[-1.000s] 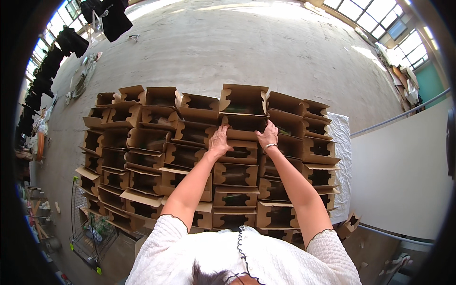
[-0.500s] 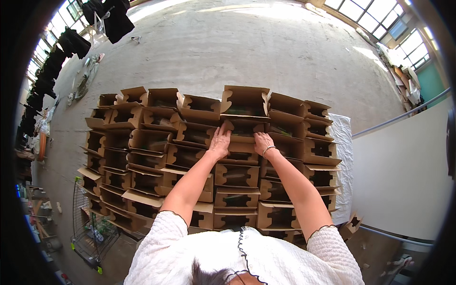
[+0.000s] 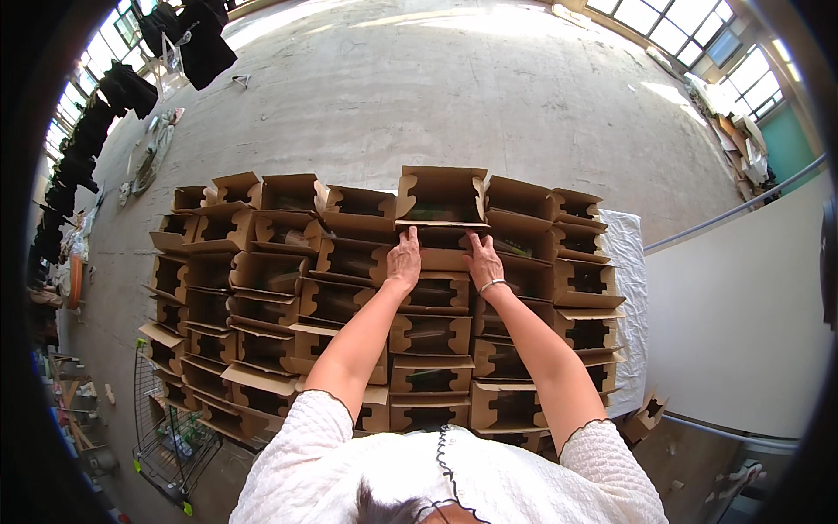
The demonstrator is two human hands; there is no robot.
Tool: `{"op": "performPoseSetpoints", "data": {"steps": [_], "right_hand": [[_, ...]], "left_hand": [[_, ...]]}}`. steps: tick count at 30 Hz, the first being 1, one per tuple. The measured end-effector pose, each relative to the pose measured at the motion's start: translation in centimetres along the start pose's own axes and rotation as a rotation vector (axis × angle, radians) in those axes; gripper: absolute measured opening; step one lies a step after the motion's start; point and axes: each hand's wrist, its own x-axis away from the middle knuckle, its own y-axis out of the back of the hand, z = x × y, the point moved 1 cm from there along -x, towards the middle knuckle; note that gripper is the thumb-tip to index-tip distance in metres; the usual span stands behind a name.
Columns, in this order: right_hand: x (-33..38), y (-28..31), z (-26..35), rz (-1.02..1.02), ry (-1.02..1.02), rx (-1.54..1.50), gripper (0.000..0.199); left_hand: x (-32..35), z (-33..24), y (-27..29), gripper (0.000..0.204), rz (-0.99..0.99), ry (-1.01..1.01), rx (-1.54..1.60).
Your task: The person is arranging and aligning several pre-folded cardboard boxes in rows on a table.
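An open brown cardboard box lies between my hands in the middle of a closely packed block of similar boxes. My left hand is at its left side, fingers stretched forward and fingertips touching the upper edge. At the right side, my right hand has its fingers extended and a little apart over the side, with a bracelet on the wrist. The box's side flaps are mostly hidden by my fingers. Just beyond stands a taller open box with something green and dark inside.
Rows of open boxes surround my arms, several with flaps sticking up. A white cloth borders them at right, beside a large pale panel. A wire cart stands at lower left. Dark garments hang at upper left.
The two notched side flaps under my fingers stood up before and now no longer show. My fingers have moved slightly forward along the box's sides. The whole view has shifted a little.
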Motion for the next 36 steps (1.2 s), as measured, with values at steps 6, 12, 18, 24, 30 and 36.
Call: {"op": "performPoseSetpoints", "data": {"steps": [6, 12, 18, 24, 30, 36], "right_hand": [[-0.2, -2.4, -1.0, -0.105, 0.155, 0.421, 0.017], [0.3, -3.9, -2.0, -0.09, 0.279, 0.45, 0.015], [-0.3, -3.7, -2.3, 0.077, 0.229, 0.413, 0.014], [-2.7, 3.6, 2.3, 0.201, 0.043, 0.239, 0.014], [-7.1, 4.3, 2.3, -0.13, 0.313, 0.056, 0.078], [-8.9, 0.0, 0.1, 0.158, 0.01, 0.116, 0.09]], "left_hand": [[1.0, 0.8, -1.6, 0.014, -0.189, -0.148, -0.367], [0.0, -1.3, 1.0, 0.033, -0.332, -0.243, -0.404], [-5.9, 0.4, 2.3, 0.077, -0.001, -0.183, -0.099], [-7.5, 3.7, -1.5, 0.047, 0.215, -0.194, -0.141], [-6.4, 3.2, -2.4, 0.063, 0.042, -0.171, -0.082], [-7.7, 1.2, 2.4, 0.11, 0.146, -0.014, 0.056]]}}
